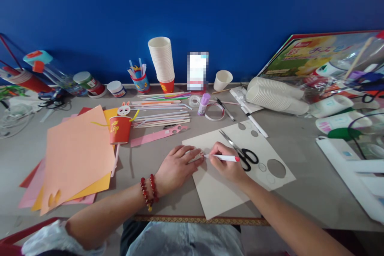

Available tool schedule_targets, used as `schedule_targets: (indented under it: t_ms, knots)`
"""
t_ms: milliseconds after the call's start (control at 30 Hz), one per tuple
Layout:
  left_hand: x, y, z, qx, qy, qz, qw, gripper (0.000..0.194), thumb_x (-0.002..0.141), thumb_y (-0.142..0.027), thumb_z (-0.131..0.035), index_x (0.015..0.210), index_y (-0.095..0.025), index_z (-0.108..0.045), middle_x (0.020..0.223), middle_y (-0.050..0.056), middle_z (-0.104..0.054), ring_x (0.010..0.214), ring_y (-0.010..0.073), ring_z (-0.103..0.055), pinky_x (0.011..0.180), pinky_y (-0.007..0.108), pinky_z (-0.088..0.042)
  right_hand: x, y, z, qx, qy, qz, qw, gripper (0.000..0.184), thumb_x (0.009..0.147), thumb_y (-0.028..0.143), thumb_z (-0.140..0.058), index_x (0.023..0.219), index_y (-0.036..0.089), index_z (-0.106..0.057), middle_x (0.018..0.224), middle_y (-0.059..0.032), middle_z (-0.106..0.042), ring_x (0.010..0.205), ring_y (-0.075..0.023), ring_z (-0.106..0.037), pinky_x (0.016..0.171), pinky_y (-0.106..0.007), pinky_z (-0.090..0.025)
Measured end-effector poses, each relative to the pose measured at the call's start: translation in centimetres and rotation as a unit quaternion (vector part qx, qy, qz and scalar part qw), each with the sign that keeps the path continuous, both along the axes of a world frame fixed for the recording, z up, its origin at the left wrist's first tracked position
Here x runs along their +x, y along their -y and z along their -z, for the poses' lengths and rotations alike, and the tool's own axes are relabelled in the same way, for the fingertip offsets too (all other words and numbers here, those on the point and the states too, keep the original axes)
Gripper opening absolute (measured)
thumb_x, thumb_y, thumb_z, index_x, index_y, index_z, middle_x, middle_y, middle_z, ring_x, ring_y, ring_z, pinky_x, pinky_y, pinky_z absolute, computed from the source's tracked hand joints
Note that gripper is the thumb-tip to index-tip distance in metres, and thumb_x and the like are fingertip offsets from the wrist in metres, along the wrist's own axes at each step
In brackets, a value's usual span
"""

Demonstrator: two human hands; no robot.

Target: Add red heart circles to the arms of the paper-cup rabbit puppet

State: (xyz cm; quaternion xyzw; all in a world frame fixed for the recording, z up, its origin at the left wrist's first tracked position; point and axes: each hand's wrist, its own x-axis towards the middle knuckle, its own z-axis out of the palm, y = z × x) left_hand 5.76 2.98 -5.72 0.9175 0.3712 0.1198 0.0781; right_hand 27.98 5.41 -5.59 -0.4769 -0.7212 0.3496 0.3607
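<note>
My left hand (177,166) lies on a cream paper sheet (222,192) with several round holes cut in it, its fingers pressing down a small round piece (201,154). My right hand (226,164) grips a white pen with a red cap (223,157), its tip touching that small piece. Black-handled scissors (240,150) lie on the sheet just behind my right hand. A red beaded bracelet (149,190) is on my left wrist.
Left: orange, yellow and pink paper sheets (76,156) and a red paper cup on a stick (120,129). Behind: straws (162,118), tape roll (194,101), glue stick (204,104), stacked white cups (162,60), lying cup stack (276,96). Right: packaging and white boxes (351,160).
</note>
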Motion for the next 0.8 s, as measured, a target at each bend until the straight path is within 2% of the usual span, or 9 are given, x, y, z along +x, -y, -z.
schedule_targets:
  t_ms: [200, 400, 800]
  knots:
    - [0.03, 0.02, -0.16, -0.003, -0.004, 0.001, 1.000, 0.037, 0.102, -0.031, -0.045, 0.137, -0.029, -0.053, 0.145, 0.002, -0.055, 0.131, 0.0243, -0.048, 0.107, 0.045, -0.038, 0.01, 0.08, -0.11, 0.010, -0.016, 0.035, 0.999, 0.020, 0.085, 0.022, -0.053, 0.067, 0.023, -0.046, 0.056, 0.0052, -0.046, 0.049, -0.0116, -0.039, 0.049, -0.025, -0.032]
    - [0.08, 0.02, -0.19, -0.002, 0.001, -0.002, 1.000, 0.036, 0.102, -0.031, -0.045, 0.137, -0.029, -0.053, 0.143, 0.002, -0.056, 0.130, 0.0237, -0.049, 0.107, 0.044, -0.038, 0.01, -0.04, 0.19, 0.018, 0.005, 0.026, 0.999, 0.018, 0.086, 0.022, -0.053, 0.068, 0.022, -0.048, 0.058, 0.0043, -0.049, 0.051, -0.0116, -0.042, 0.050, -0.024, -0.034]
    - [0.09, -0.01, -0.32, -0.003, -0.003, -0.001, 1.000, 0.036, 0.101, -0.031, -0.046, 0.137, -0.029, -0.054, 0.144, 0.001, -0.056, 0.130, 0.0243, -0.049, 0.106, 0.044, -0.039, -0.12, -0.08, -0.11, 0.025, 0.020, 0.021, 0.999, 0.018, 0.083, 0.019, -0.051, 0.067, 0.022, -0.045, 0.054, 0.0059, -0.044, 0.048, -0.0112, -0.039, 0.050, -0.025, -0.032]
